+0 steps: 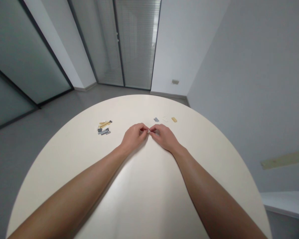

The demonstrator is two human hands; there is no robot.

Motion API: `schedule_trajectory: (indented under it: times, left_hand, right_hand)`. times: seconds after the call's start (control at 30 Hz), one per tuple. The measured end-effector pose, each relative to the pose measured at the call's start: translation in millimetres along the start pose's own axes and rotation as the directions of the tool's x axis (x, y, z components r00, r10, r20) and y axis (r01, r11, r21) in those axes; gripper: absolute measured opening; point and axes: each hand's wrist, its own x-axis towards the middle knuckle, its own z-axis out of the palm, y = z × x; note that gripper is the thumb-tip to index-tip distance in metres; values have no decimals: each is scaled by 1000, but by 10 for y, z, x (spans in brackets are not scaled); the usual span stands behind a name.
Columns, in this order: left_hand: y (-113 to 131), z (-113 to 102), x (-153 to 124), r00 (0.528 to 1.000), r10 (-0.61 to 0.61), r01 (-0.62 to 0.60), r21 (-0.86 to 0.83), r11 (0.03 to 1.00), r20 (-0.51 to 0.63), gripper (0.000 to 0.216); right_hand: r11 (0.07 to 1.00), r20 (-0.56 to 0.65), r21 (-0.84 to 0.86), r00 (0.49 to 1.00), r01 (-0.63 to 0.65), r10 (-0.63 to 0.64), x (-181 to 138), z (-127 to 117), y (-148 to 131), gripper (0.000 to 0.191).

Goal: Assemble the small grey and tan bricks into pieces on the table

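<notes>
My left hand (134,135) and my right hand (163,136) meet fingertip to fingertip near the middle of a round cream table (144,186). Both hands are closed in a pinch around a tiny piece (149,130) held between them, too small to name. A small pile of tan and grey flat bricks (104,127) lies to the left of my left hand. Just beyond my right hand sit three single pieces in a row: a grey one (156,119), a white one (165,119) and a tan one (174,119).
The table's far edge curves just behind the pieces. Beyond it are a grey floor (64,106), glass partitions with dark frames (27,59), blinds (137,43) and a white wall with a socket (175,81). A white ledge (286,200) stands at the right.
</notes>
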Motion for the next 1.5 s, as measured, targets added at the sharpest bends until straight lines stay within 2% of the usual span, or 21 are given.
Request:
schedule_trajectory:
  times: [1.5]
  left_hand:
    - [10,6,5,1000,-8,7,13,1000,16,16]
  right_hand:
    - [1000,6,-2,1000,-4,4,4,0,-3,10]
